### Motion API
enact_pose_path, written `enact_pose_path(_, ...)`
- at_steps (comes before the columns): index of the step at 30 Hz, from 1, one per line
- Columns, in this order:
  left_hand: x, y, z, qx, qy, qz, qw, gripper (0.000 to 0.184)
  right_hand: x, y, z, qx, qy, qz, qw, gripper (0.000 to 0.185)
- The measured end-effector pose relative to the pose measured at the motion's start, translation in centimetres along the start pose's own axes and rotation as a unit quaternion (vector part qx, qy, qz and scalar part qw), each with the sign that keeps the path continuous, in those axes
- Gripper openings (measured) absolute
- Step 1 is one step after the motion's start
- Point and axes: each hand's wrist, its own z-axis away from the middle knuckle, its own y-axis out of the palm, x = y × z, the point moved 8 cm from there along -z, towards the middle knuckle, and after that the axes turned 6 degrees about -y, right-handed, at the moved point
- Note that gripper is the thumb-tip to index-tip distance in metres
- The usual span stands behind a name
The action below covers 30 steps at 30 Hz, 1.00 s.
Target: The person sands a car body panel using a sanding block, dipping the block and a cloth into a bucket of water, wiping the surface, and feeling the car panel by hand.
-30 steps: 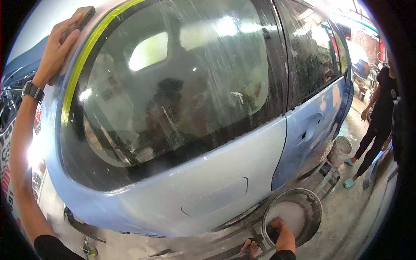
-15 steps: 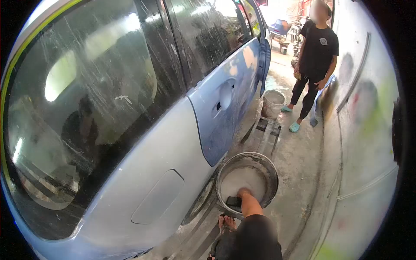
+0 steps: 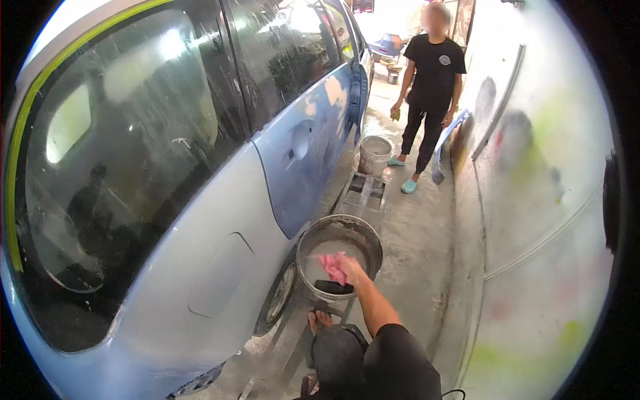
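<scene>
A black sleeve [image 3: 395, 353] is fitted on the right arm [image 3: 375, 303]; dark legwear [image 3: 337, 357] is worn; toes [image 3: 320, 319] are exposed.

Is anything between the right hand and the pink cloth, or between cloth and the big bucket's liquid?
Nothing visible: the right hand grips the pink cloth over the big bucket. A dark block sits by its near rim, leaving most of the liquid uncovered.

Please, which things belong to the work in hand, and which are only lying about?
Seemingly in use:
pink cloth in right hand
large bucket beneath
dark block
car

Probably just lying about:
smaller bucket
blue panel
</scene>
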Motion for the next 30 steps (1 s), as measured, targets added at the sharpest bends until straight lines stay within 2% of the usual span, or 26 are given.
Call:
enact_pose_path(2,1.1,0.6,0.1,-0.004,-0.013,-0.015,1.0,0.048,-0.7,0.7,2.0,-0.004,-0.078,0.213,0.974,0.039)
enact_pose_path(4,2.2,1.2,0.3,0.005,-0.033,-0.034,0.999,0.051,1.1,0.9,3.9,-0.071,-0.117,0.32,0.938,0.034)
enact_pose_path(5,2.2,1.1,0.5,0.003,-0.045,-0.039,0.998,0.052,2.1,1.3,3.9,-0.083,-0.097,0.389,0.912,0.021)
enact_pose_path(8,2.4,1.1,0.6,0.008,-0.059,-0.046,0.997,0.054,6.1,2.8,5.4,-0.04,-0.09,0.38,0.92,0.022)
enact_pose_path(11,3.0,1.7,0.4,0.023,-0.048,-0.042,0.998,0.055,11.4,2.8,8.7,-0.06,-0.065,0.335,0.938,0.025)
enact_pose_path(16,1.9,0.8,0.8,0.038,-0.083,-0.019,0.996,0.054,13.7,2.6,10.8,-0.145,-0.04,0.343,0.927,0.036)
enact_pose_path(19,4.5,2.5,1.2,0.046,-0.004,-0.066,0.997,0.052,13.2,2.7,11.1,-0.173,-0.04,0.34,0.924,0.037)
enact_pose_path(22,1.5,-1.3,8.4,0.002,0.001,-0.088,0.996,0.05,12.7,2.3,11.0,-0.195,-0.064,0.346,0.916,0.035)
enact_pose_path(25,0.7,-3.2,12.5,-0.011,0.119,-0.006,0.993,0.048,11.6,3.5,9.7,-0.181,-0.073,0.353,0.915,0.034)
enact_pose_path(28,0.9,-1.1,6.4,0.078,0.027,0.025,0.996,0.047,10.9,3.0,9.4,-0.191,-0.055,0.36,0.911,0.034)
enact_pose_path(30,-0.3,-0.8,2.9,-0.001,-0.033,-0.132,0.991,0.048,11.2,2.5,9.7,-0.193,-0.03,0.372,0.907,0.035)
